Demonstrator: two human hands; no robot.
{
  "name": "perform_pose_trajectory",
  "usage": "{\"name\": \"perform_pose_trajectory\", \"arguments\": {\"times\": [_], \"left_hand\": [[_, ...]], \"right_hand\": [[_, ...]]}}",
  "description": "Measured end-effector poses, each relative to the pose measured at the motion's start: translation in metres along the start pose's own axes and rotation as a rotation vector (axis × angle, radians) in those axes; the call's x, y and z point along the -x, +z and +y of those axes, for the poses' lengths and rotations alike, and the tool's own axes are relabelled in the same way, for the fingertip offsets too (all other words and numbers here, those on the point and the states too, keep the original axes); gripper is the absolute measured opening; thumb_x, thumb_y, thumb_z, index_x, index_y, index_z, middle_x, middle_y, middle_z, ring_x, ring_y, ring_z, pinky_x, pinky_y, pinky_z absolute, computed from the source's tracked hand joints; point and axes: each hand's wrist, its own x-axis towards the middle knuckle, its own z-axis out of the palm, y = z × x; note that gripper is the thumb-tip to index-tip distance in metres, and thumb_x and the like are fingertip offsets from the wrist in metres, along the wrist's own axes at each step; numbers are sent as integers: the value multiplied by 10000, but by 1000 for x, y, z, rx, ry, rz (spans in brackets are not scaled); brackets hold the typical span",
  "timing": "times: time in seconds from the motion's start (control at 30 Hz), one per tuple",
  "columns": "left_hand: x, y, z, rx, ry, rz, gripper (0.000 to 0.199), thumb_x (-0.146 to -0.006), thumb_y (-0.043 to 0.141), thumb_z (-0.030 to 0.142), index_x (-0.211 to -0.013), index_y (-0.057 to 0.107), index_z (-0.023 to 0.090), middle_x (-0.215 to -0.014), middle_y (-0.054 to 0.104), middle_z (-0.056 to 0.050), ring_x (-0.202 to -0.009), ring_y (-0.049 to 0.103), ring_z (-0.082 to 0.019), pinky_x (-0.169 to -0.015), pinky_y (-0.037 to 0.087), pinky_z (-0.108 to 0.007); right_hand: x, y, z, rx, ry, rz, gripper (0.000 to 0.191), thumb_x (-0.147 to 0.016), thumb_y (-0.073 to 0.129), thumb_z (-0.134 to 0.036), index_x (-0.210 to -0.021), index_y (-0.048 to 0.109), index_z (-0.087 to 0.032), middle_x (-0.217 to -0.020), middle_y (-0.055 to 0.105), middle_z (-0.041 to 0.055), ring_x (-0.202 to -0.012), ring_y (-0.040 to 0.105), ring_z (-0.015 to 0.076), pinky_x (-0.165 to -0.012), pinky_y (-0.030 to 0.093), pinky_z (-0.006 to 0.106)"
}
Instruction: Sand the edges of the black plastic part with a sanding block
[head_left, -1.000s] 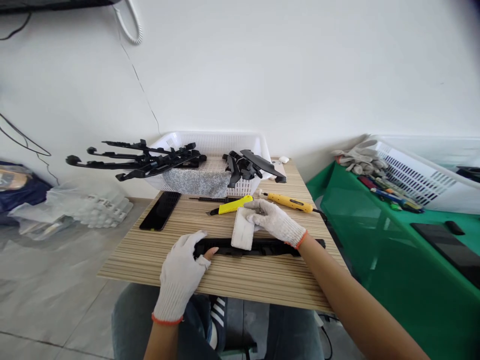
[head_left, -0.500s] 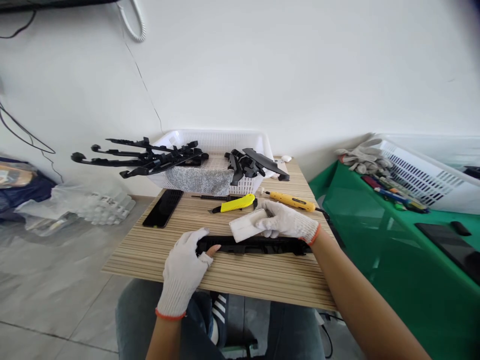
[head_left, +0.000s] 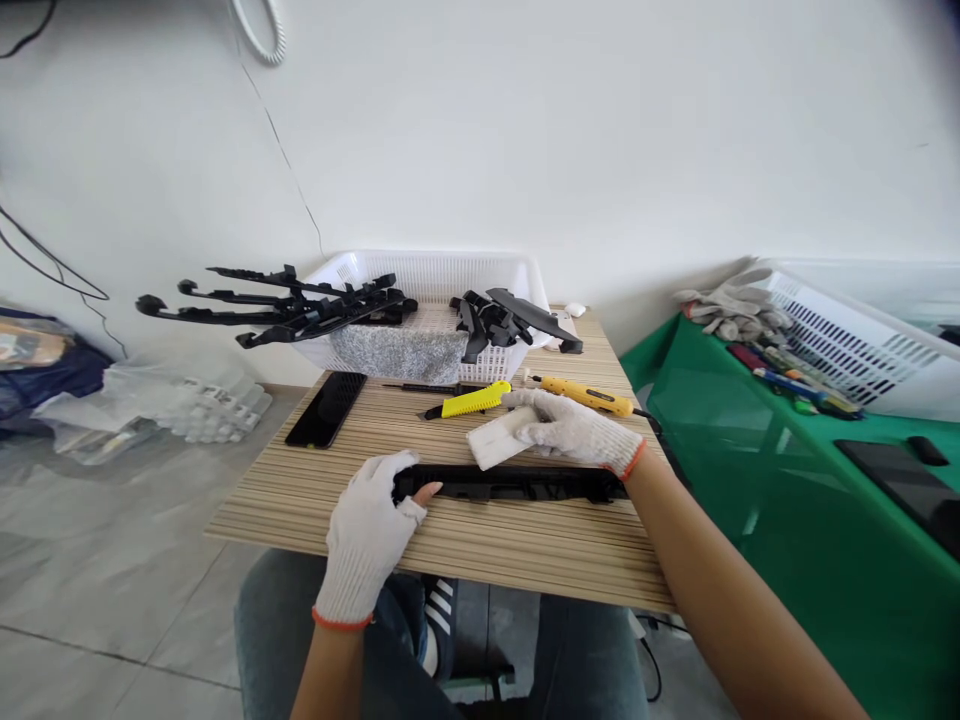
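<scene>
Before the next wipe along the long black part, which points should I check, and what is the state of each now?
1. Left hand pins the black part at its left end: ok.
2. Right hand grips the white cloth: ok.
3. Cloth touches the part: cannot tell.
4. Part lies flat on the table: ok.
5. Yellow cutter lies apart from the part: ok.
6. Cutter blade retracted: cannot tell.
</scene>
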Motion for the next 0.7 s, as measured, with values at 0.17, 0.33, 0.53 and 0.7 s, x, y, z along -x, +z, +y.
{"name": "perform_pose_trajectory", "arguments": {"times": [0.17,0.33,0.53,0.7], "left_hand": [[0,2,-1,11,1,-3,356,-843,651,459,-1137,655,259,-1144,696,-32,-1050,656,-250,-860,510,-341],[0,1,1,-14,-22,-13,370,-845,641,479,-1143,658,260,-1146,692,-39,-1050,654,-262,-825,521,-349],[0,0,2,-8,-23,-13,371,-841,645,473,-1140,656,254,-1150,693,-42,-1052,652,-259,-835,522,-352],[0,1,0,-12,-20,-10,357,-843,637,473,-1128,657,257,-1140,693,-45,-1040,655,-255,-814,525,-343]], "right_hand": [[0,-1,0,180,-3,-37,738,-815,657,-354,-1484,418,-156,-878,599,30,-617,506,115,-531,439,242],[1,-1,-7,443,-97,80,708,-808,635,-300,-1482,457,-178,-1291,614,105,-1046,619,258,-941,510,407],[2,-5,-10,477,-199,135,689,-841,623,-330,-1490,446,-180,-1428,547,85,-1309,497,310,-1122,389,464],[2,-1,-9,481,-263,57,639,-835,616,-302,-1444,498,-149,-1389,580,91,-1257,550,286,-1111,412,447]]}}
